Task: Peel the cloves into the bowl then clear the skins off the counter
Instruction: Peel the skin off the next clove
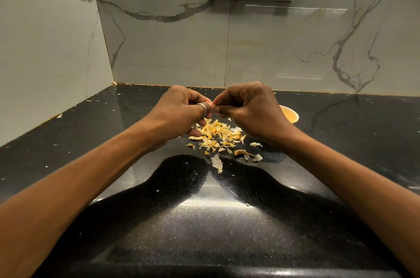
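Head view shows both hands raised just above the pile of skins [218,133], fingertips meeting. The left hand [181,114] and the right hand [247,107] each have their fingers curled in and pinch the same clove [214,103], of which only a pale sliver shows between them. From where I stand, the peeling looks well along. The pile is thick, loose flakes trail toward the person from it, and specks lie scattered over the black counter [227,221]. The bowl [289,114] sits to the right of the pile, half hidden behind the right hand, so I cannot see what it holds. This clove is not yet dropped in, and none of the clearing has begun. Its long axis seems to run side to side, from one hand to the other, but too little shows to say which end points where.
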Available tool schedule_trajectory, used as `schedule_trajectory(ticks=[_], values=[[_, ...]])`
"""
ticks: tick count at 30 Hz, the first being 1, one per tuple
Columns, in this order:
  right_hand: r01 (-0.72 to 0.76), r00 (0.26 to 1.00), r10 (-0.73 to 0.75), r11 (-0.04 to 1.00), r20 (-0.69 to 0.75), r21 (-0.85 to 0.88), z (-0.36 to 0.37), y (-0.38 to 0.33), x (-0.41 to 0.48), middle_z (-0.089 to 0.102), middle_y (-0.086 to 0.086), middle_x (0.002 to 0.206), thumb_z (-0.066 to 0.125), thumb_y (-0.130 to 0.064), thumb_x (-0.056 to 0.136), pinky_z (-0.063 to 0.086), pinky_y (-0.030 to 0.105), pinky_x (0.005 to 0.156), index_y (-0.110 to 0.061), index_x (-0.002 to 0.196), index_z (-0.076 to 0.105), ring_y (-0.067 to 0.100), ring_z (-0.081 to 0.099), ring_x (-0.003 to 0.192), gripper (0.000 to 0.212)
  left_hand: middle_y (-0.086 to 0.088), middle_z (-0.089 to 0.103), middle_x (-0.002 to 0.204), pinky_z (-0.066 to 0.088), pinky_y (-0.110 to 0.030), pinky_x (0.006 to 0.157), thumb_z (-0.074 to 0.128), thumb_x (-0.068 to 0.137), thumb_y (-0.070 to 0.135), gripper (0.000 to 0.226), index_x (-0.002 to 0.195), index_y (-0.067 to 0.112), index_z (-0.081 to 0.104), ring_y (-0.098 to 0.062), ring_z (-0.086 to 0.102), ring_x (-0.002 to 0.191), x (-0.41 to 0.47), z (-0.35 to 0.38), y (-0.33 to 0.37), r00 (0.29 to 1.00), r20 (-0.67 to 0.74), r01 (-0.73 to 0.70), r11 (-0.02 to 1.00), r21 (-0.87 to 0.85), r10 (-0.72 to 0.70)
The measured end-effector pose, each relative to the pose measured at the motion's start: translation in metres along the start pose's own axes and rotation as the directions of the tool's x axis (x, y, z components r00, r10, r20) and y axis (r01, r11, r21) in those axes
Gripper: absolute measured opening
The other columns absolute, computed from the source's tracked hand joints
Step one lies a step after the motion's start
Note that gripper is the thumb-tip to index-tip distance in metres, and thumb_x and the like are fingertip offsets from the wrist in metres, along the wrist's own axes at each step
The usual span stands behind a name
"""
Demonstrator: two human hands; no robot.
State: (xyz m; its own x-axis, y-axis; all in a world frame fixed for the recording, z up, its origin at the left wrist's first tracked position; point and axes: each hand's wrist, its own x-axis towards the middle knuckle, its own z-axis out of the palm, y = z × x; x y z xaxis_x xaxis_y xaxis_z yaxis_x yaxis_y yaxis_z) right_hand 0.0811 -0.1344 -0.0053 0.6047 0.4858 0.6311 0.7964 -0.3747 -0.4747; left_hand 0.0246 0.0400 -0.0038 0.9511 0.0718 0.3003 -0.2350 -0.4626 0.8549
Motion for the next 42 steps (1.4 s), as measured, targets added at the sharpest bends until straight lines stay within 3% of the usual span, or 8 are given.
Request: schedule_trajectory(ticks=[5,14,21,26,36,42], values=[[0.007,1.0,-0.007,1.0,0.002,0.002,0.0004,-0.0011,-0.0007,0.076,-0.003,0.087,0.078,-0.007,0.084,0.06,0.022,0.075,-0.012,0.096,0.078,0.004,0.071,0.079,0.012,-0.005,0.067,0.082,0.057,-0.026,0.052,0.06,0.098,0.011,0.01,0.094,0.01,0.069,-0.007,0.063,0.063,-0.0006,0.001,0.0006,1.0,-0.013,-0.009,1.0,0.0,0.009],[0.016,1.0,-0.017,0.999,0.013,0.035,0.0021,-0.0021,0.0005,0.075,0.001,0.089,0.078,-0.009,0.085,0.061,0.028,0.075,-0.009,0.099,0.075,0.009,0.072,0.08,0.014,-0.006,0.063,0.081,0.055,-0.023,0.05,0.055,0.101,0.014,0.017,0.095,0.007,0.069,-0.008,0.062,0.063,0.0003,-0.0001,0.0027,0.999,-0.015,0.03,0.999,-0.039,-0.03],[-0.024,0.999,0.02,0.995,0.034,0.102,0.0024,-0.0019,0.0019,0.076,0.003,0.099,0.077,-0.009,0.085,0.061,0.028,0.084,-0.008,0.112,0.072,0.008,0.073,0.089,0.027,-0.008,0.061,0.083,0.057,-0.025,0.051,0.054,0.101,0.015,0.017,0.094,0.008,0.067,-0.014,0.063,0.07,0.0008,-0.0009,0.0023,0.999,-0.02,0.049,0.998,-0.036,-0.049],[-0.015,0.999,0.012,0.996,0.032,0.085,0.0019,-0.0037,0.0002,0.076,-0.003,0.091,0.075,-0.01,0.088,0.061,0.028,0.079,-0.013,0.103,0.076,0.006,0.072,0.083,0.016,-0.007,0.061,0.081,0.058,-0.027,0.052,0.055,0.1,0.015,0.016,0.096,0.006,0.069,-0.01,0.062,0.065,0.001,-0.0005,0.0013,0.998,-0.026,0.052,0.998,-0.021,-0.053],[0.028,0.997,-0.025,0.999,-0.07,0.04,0.0018,-0.0047,0.0012,0.072,-0.001,0.084,0.073,-0.013,0.089,0.061,0.03,0.071,-0.012,0.098,0.073,0.01,0.069,0.074,0.01,-0.009,0.061,0.086,0.057,-0.027,0.052,0.056,0.1,0.016,0.019,0.094,0.003,0.069,-0.009,0.061,0.066,0.0026,0.0011,-0.0007,0.995,-0.019,0.096,0.995,0.023,-0.095],[0.02,0.993,-0.009,0.996,-0.121,0.089,-0.0031,-0.0045,0.0029,0.072,-0.004,0.086,0.074,-0.013,0.089,0.061,0.03,0.074,-0.012,0.1,0.072,0.009,0.07,0.077,0.012,-0.007,0.06,0.076,0.06,-0.034,0.062,0.054,0.099,0.018,0.022,0.091,0.005,0.069,-0.014,0.059,0.067,0.0018,0.0025,-0.0012,0.995,0.005,0.095,0.993,0.074,-0.095]])
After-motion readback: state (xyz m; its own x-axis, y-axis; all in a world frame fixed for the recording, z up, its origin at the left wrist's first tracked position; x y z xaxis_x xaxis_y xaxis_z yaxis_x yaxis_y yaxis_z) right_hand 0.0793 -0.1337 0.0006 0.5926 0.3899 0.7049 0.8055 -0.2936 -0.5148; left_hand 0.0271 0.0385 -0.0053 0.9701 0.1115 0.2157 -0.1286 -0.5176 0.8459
